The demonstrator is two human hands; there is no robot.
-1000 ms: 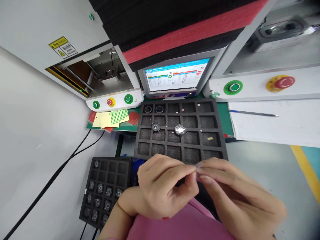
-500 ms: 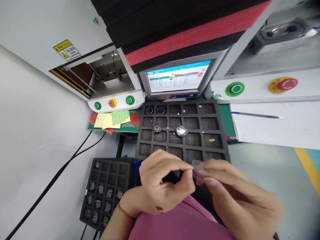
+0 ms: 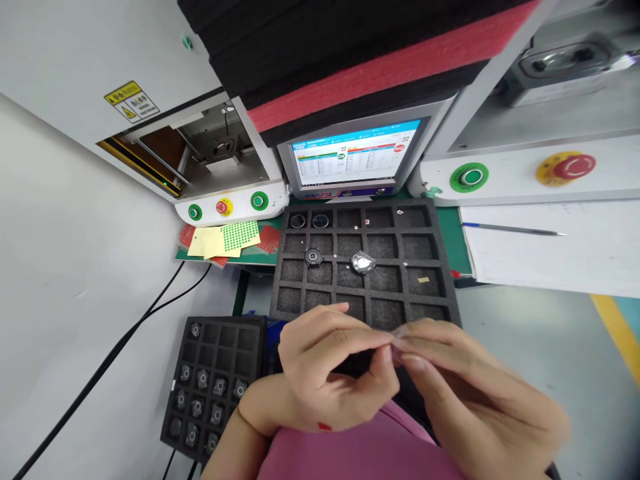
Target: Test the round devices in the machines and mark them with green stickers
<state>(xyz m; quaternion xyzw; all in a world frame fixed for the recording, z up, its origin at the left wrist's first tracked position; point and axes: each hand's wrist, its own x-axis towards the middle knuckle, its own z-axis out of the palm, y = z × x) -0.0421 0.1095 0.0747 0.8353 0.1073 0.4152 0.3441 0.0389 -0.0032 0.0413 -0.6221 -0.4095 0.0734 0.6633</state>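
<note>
My left hand (image 3: pixel 337 373) and my right hand (image 3: pixel 465 387) meet fingertip to fingertip in front of my body. A small piece of clear plastic film (image 3: pixel 399 333) is pinched between them, mostly covered by the fingers. On the back of my left hand sits a red sticker (image 3: pixel 325 427). Just beyond the hands lies a black foam tray (image 3: pixel 447 257) with square pockets. It holds a round watch under shiny film (image 3: pixel 363 263), a watch body with its sensor side up (image 3: pixel 313 257), and two round dark pieces (image 3: pixel 298 221) in the back left pockets.
A second foam tray (image 3: pixel 227 337) with several wrapped watch bodies stands lower left. Sticker sheets (image 3: pixel 240 235) lie left of the main tray. Behind are a screen (image 3: pixel 355 157) and two machines with push buttons (image 3: pixel 259 201). A pen (image 3: pixel 515 229) rests on paper at right.
My fingertips have come closer together, and less of the clear film shows between them. My left hand has shifted slightly right. The trays and watches stay in place.
</note>
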